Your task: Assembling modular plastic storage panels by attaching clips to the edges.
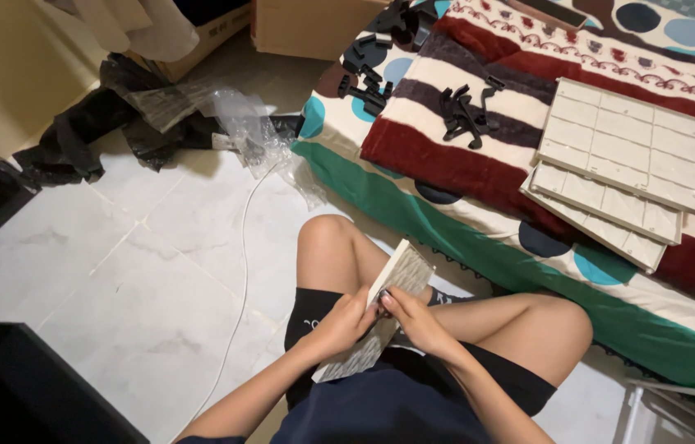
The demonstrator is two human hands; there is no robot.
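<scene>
I sit cross-legged on a tiled floor with a pale rectangular panel (403, 271) tilted in my lap. My left hand (346, 324) grips its left edge near the middle. My right hand (415, 319) pinches the same panel from the right, fingertips meeting the left hand's at a small dark piece on the panel's face; what that piece is I cannot tell. Three similar gridded cream panels (623, 144) lie stacked on a patterned blanket (413, 177) to my right front. Black plastic connector pieces (464, 113) lie scattered on the blanket farther away.
Crumpled clear plastic wrap (253, 131) and black bags (76, 140) lie on the floor ahead left. A white cable (242, 271) runs across the tiles. Cardboard boxes (314, 26) stand at the back. A dark furniture edge (27, 386) is at bottom left, a white frame (676, 407) at bottom right.
</scene>
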